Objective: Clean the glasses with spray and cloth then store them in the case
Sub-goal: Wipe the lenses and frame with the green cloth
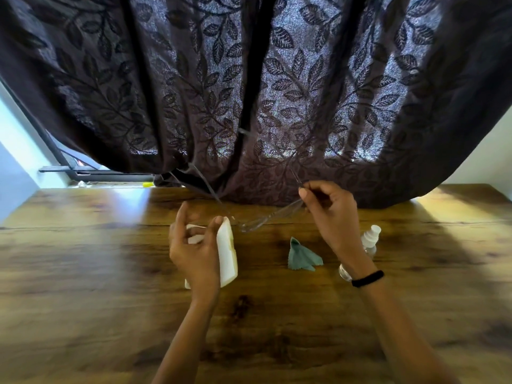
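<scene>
Left grip [194, 249] curled; right grip [329, 209] pinching.

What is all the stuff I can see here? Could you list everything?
white hard glasses case: one, white, gripped above the table
clear-framed glasses: one pair, transparent, in the air between the hands
teal zigzag-edged cleaning cloth: one, teal, crumpled on the table
clear plastic spray bottle: one, clear with white nozzle, behind the right wrist
brown wooden table: one, brown, under everything
leaf-patterned fabric curtain: one, dark brown, behind the table
black wristband: one, black, right wrist
left hand: one, grips the case
right hand: one, pinches a glasses arm
</scene>
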{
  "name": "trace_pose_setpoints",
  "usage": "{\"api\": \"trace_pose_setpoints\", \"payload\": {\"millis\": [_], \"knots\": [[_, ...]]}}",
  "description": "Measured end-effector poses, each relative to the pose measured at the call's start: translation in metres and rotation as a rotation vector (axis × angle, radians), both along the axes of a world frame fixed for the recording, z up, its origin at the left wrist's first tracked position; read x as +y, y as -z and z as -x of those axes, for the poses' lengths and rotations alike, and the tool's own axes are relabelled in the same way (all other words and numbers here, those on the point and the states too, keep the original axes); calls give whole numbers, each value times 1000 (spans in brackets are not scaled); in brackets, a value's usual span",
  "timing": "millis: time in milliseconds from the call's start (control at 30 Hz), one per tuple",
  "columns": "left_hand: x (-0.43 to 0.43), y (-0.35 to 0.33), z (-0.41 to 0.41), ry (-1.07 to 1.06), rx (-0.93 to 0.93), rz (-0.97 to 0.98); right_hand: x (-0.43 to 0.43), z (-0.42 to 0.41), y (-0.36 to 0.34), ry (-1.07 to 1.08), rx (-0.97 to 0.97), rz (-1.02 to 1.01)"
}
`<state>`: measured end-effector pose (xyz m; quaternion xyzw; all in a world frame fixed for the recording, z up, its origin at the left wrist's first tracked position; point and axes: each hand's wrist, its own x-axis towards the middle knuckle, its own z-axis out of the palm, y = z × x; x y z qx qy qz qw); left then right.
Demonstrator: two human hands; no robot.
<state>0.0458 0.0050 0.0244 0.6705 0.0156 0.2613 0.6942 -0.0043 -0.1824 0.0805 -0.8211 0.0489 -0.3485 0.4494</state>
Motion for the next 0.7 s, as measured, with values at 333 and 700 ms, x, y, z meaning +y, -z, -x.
{"api": "trace_pose_setpoints", "payload": {"millis": [333,700], "knots": [[-32,-35,18,393,-429,-662,22,6,-25,31,34,464],[-40,-40,17,405,-386,-671,34,13,-27,-34,72,583]]}}
